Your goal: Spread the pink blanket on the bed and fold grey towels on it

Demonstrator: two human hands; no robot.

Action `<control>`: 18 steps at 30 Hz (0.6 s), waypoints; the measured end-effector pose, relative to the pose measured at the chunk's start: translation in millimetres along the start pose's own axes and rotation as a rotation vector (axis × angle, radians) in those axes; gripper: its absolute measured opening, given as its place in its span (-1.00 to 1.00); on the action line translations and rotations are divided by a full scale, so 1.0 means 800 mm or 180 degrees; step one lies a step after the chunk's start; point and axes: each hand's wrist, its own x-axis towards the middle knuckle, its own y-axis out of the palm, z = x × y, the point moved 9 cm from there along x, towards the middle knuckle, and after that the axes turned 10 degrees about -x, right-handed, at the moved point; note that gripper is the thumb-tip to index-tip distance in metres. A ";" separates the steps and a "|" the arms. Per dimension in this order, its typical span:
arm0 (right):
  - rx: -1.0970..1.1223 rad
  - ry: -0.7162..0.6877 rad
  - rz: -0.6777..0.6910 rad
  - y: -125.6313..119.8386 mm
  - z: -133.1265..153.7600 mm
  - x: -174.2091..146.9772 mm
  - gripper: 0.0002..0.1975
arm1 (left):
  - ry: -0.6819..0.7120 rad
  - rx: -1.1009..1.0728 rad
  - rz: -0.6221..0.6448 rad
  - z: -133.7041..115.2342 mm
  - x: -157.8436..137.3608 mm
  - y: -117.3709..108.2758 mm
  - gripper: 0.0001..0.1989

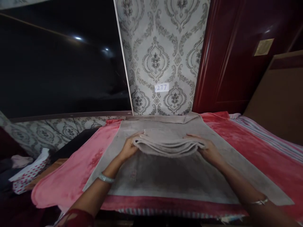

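Note:
A folded light grey towel [168, 146] with several layers is held up between my two hands, its layered edges facing me and sagging in the middle. My left hand [130, 145] grips its left end and my right hand [209, 150] grips its right end. Parts of the fingers of both hands are hidden by the fabric. Below the towel, a larger grey cloth [170, 179] lies spread flat, with a small reddish mark near its left front. A strip along its far edge is folded over.
Pink-red blankets [68, 176] and a striped cloth [270, 129] cover the surface beneath. Behind stand a large dark television [61, 63], a patterned wall [158, 47] with a "277" label [162, 87], and a dark red door [227, 63]. A cardboard panel [279, 97] leans at right; a dotted cloth [30, 176] lies left.

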 end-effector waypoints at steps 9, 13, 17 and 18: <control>0.1176 0.0152 -0.0774 -0.120 0.102 0.102 -0.61 | -0.0428 -0.0968 -0.0743 -0.121 0.117 -0.080 -0.57; 0.1592 0.0465 -0.0298 -0.093 0.068 0.146 -0.63 | -0.1068 -0.1564 -0.0655 -0.077 0.159 -0.071 -0.59; 0.1670 0.1155 0.0411 0.015 -0.029 0.133 -0.52 | -0.1856 -0.1995 -0.0689 0.032 0.122 -0.018 -0.59; 0.1588 0.1270 0.0460 0.040 -0.053 0.120 -0.50 | -0.1917 -0.2035 -0.0731 0.056 0.102 -0.003 -0.57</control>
